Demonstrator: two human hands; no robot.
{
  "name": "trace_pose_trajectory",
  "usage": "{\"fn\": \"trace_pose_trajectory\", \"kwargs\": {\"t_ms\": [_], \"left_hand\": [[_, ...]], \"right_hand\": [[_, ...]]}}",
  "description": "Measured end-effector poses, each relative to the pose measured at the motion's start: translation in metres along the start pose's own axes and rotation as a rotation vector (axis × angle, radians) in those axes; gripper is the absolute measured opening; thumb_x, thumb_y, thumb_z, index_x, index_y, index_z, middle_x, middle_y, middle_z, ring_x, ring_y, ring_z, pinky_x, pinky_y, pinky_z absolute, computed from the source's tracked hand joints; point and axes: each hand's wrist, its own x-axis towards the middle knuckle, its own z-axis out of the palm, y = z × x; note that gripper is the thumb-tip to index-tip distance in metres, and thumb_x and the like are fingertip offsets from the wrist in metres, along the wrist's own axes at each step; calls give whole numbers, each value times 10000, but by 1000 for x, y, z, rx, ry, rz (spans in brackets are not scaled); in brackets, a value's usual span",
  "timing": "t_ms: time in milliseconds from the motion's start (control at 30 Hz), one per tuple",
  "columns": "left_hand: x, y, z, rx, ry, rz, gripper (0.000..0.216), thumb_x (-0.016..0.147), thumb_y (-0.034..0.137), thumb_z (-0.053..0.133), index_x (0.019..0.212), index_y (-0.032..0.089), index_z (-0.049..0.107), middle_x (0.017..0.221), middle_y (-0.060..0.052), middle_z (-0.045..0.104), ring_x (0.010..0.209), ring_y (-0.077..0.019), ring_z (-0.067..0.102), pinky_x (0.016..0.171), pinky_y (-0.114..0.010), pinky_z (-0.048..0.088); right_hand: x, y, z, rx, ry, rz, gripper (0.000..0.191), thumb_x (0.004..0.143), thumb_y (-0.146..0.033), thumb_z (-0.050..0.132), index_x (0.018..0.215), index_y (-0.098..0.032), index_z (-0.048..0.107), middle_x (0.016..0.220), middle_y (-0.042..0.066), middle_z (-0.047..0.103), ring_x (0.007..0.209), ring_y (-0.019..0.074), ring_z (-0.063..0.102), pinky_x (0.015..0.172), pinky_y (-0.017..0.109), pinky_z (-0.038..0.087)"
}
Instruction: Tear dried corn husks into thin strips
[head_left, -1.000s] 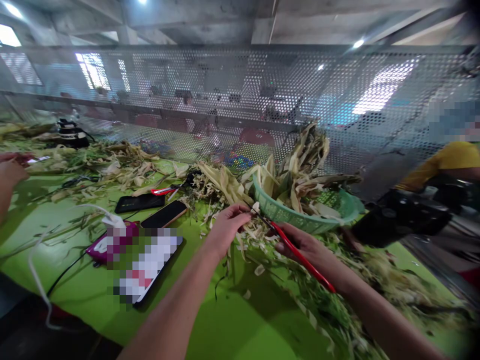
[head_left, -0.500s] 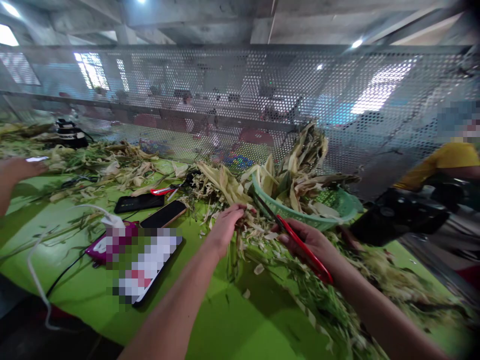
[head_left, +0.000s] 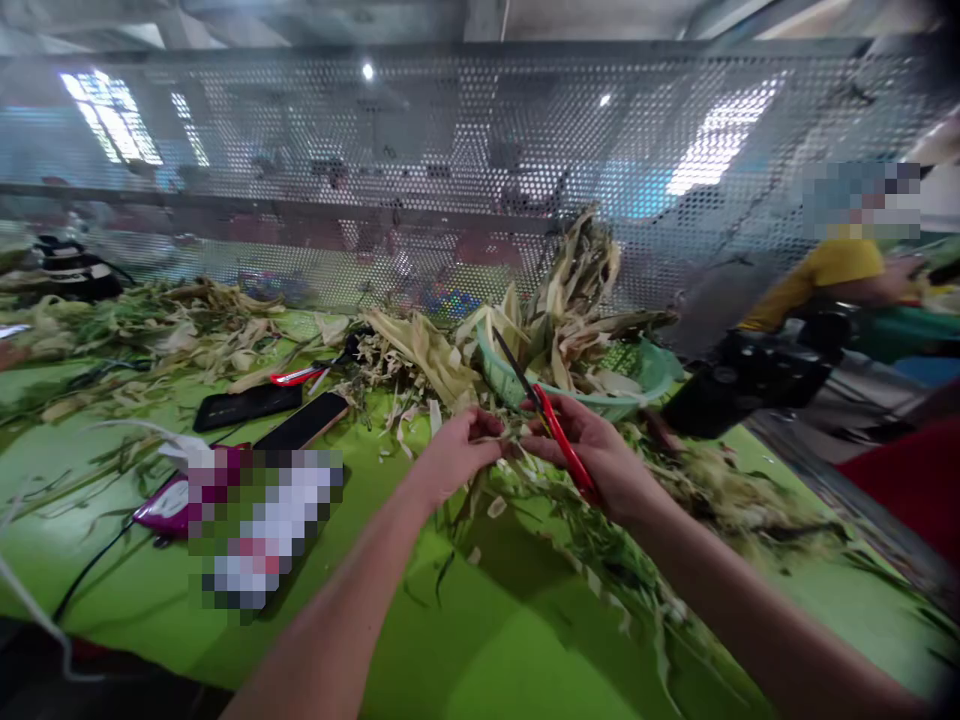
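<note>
Perforated metal panel (head_left: 420, 150) is running across the upper half of the head view, with a green tabletop (head_left: 420, 650) filling the foreground under scattered plant matter. At frame centre, the left hand (head_left: 457, 450) is pinching with thumb and fingers drawn nearly together, apparently gripping a pale plant piece (head_left: 512, 438); its exact outline is hiding among the fingertips. Just beside it, the right hand (head_left: 600, 455) is keeping red-handled scissors (head_left: 561, 438) against the palm, fingers curling round the handles, while its fingertips are meeting the same piece. Blades are pointing toward upper left, looking closed, crossing in front of the basket's near rim from this viewpoint. Step in hand, as I am judging it: both hands are sorting or parting the piece by fingertip, scissors waiting. Any cut would be calling for freeing the right fingers and turning the blades down toward the piece. Containers: a green mesh basket (head_left: 654, 372), right of centre, is holding dry husks (head_left: 577, 300), several standing above its rim; more loose husks (head_left: 424, 350) are lying outside, to its left. Near the right edge, beyond a yellow sleeve (head_left: 847, 262), a teal container (head_left: 892, 335) is showing partly, contents too blurred for telling.
</note>
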Motion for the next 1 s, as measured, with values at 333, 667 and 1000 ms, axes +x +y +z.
{"fn": "trace_pose_trajectory", "kwargs": {"t_ms": [333,667,1000], "left_hand": [[-4,12,2,-133,-23,-88,351,633,251,820,913,120,652,864,-62,677,776,-143,619,811,-315,494],[1,0,-1,-133,38,-32,263,723,322,741,917,147,709,873,-49,688,766,-134,604,793,-287,468],[-4,5,7,244,-105,81,394,801,193,620,1189,239,675,955,-69,698,886,-203,618,862,-353,453]], "right_hand": [[2,5,-2,95,67,-22,559,588,-355,847,1070,-200,610,797,-6,610,726,155,606,609,251,474],[-1,3,1,10,25,-35,543,610,-407,829,1063,-193,619,832,15,640,743,172,614,662,293,495],[-2,1,6,-68,26,-85,556,650,-422,805,1110,-184,604,881,48,692,792,209,657,764,367,538]]}}
